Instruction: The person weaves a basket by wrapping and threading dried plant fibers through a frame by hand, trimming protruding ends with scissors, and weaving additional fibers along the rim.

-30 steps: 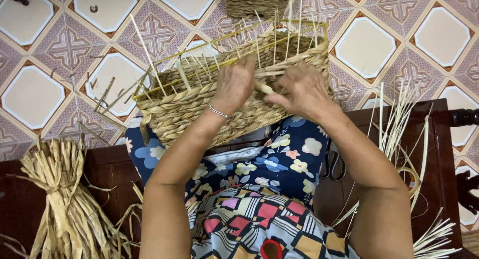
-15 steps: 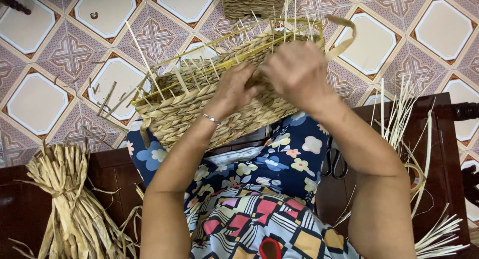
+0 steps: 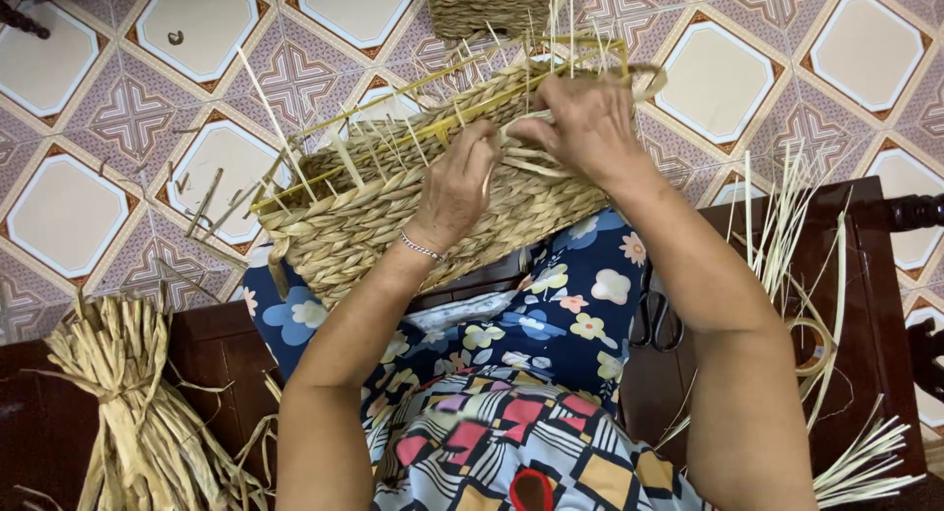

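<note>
On the person's lap, propped against the knees over a blue floral cloth [image 3: 551, 314], rested a half-finished rectangular basket of braided pale straw [image 3: 393, 221], tilted so that its open rim faced away, with loose stiff stakes sticking up from that rim. The left hand [image 3: 454, 181] pressed flat against the basket's near wall, fingers curled over the top edge onto a flat straw strand [image 3: 531, 162]; a thin silver bracelet [image 3: 421, 246] circled its wrist. The right hand [image 3: 582, 122] was clenched at the rim's far corner, pinching the same strand, which looped out past it in a curl. Just beyond the basket, on the patterned tile floor [image 3: 206, 157], stood a second, smaller woven basket [image 3: 489, 7]. Beneath the lap ran a dark wooden bench [image 3: 865, 275]. At its left end lay a tied bundle of dried tan straw [image 3: 123, 393]; near its right edge lay black-handled scissors [image 3: 654, 319], and beside them a sheaf of thin pale reeds [image 3: 787, 245] fanned outward, more reed ends spilling over the front right corner.
</note>
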